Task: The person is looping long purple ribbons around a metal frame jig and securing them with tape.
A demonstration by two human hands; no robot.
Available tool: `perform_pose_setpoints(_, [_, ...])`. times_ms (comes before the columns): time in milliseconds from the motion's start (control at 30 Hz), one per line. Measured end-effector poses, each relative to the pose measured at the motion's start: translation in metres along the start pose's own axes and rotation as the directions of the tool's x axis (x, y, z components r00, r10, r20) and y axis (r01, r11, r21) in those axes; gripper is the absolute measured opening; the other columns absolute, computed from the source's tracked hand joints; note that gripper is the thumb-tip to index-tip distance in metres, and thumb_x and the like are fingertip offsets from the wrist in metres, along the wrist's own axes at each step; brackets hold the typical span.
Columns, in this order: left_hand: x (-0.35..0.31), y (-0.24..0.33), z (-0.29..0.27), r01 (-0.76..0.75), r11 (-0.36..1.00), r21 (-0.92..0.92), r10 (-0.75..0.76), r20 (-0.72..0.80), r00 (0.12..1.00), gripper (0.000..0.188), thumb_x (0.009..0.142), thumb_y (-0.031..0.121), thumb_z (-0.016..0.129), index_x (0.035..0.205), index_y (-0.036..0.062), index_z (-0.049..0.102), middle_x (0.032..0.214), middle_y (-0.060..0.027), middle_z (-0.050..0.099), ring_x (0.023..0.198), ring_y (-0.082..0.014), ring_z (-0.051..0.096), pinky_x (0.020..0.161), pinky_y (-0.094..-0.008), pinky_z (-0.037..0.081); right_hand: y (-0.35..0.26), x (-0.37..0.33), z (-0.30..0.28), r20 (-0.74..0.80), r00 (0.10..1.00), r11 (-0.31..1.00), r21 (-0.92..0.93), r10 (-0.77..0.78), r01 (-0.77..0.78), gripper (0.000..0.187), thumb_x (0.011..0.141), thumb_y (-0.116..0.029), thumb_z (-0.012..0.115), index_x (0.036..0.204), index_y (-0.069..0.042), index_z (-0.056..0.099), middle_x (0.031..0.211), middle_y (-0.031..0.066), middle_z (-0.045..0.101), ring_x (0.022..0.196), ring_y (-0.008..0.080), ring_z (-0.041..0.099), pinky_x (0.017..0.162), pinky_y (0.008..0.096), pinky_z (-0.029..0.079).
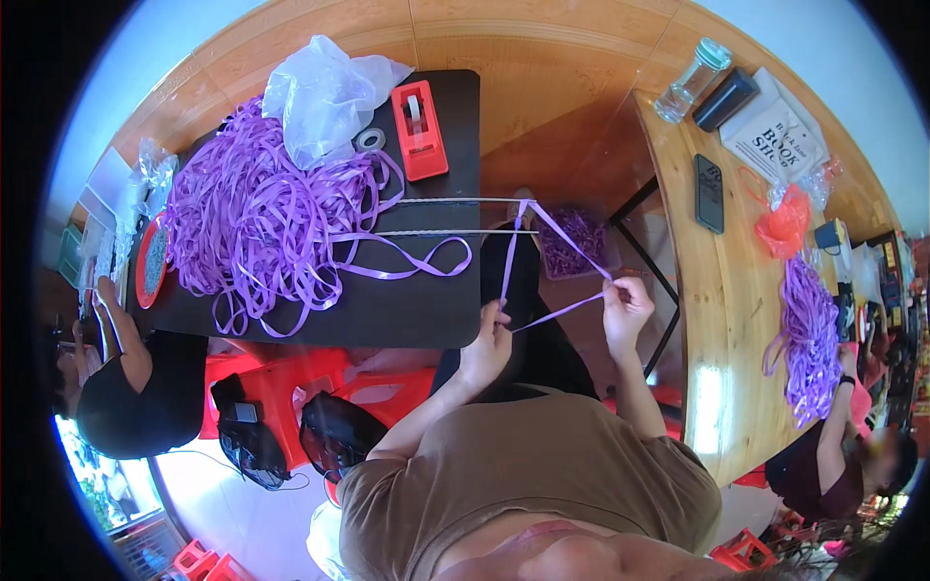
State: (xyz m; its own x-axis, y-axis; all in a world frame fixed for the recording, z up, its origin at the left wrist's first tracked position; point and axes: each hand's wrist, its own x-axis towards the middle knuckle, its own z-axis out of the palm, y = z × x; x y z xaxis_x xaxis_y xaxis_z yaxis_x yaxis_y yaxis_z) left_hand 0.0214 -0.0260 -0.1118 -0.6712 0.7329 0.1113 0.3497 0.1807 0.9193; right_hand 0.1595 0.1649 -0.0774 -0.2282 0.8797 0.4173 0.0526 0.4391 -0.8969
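Observation:
A narrow purple ribbon [565, 232] runs up over the tip of the upper of two thin metal rods [455, 200] that stick out past the dark table's right edge. My left hand [487, 347] pinches one side of it below the rods, and my right hand [628, 308] pinches the other side, farther right. Between the two hands a stretch of the ribbon slants, so it forms a rough triangle with the rod tip. A big tangled heap of purple ribbon [262, 213] lies on the dark table, with a loose loop reaching toward its right edge.
On the dark table [407, 310] are a red tape dispenser [419, 145], a tape roll [369, 139] and a clear plastic bag [325, 102]. A bin of purple pieces [573, 244] stands below the rods. The wooden table [727, 290] holds a phone [709, 194] and more ribbon; other people work at both sides.

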Motion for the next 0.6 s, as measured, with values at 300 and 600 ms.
perform_pose_setpoints(300, [0.024,0.022,0.006,0.298,0.906,-0.302,-0.180,0.363,0.914,0.024,0.076,-0.007,0.045,0.089,-0.0050,0.065,0.077,-0.0119,0.066,0.071,-0.0176,0.065,0.064,-0.0270,0.050,-0.033,0.061,-0.051,-0.299,0.938,0.984,-0.098,-0.173,0.150,0.009,0.080,0.007,0.064,0.081,-0.001,0.060,0.075,-0.0015,0.055,0.066,0.0061,0.048,0.059,0.0207,0.040])
perform_pose_setpoints(600, [0.032,0.070,0.012,0.057,0.855,-0.516,0.067,0.219,0.973,0.026,0.077,-0.015,0.047,0.092,-0.0039,0.065,0.087,-0.0109,0.064,0.076,-0.0130,0.062,0.072,-0.0245,0.048,-0.046,0.045,-0.027,0.800,0.600,0.999,-0.002,-0.021,0.038,0.047,0.072,-0.010,0.073,0.116,-0.002,0.059,0.113,0.0138,0.061,0.106,0.0247,0.058,0.089,0.0370,0.046])
